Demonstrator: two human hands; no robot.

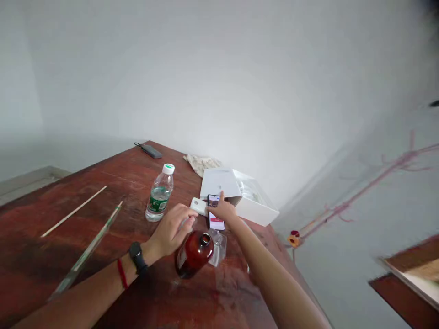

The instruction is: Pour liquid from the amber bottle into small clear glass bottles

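Note:
My left hand (173, 230), with a dark watch and a red cord at the wrist, is just behind and left of a brown glass bottle (194, 256). Its fingers are bent loosely and its thumb is apart from them; I see no clear grip. The bottle has an uncovered mouth and a pale label. Over the phone (216, 222) is my right hand (224, 210), index finger stretched forward and thumb across the lit screen. A small white device (198, 206) lies between my hands. Clear plastic packaging (219, 246) rests beside the brown bottle.
A water bottle (159, 194) stands left of centre. A thin stick (73, 211) and a long wrapped strip (92, 246) lie on the wooden table (116, 187). An opened white box (257, 210), a cloth (202, 163) and a grey power bank (151, 151) are farther back.

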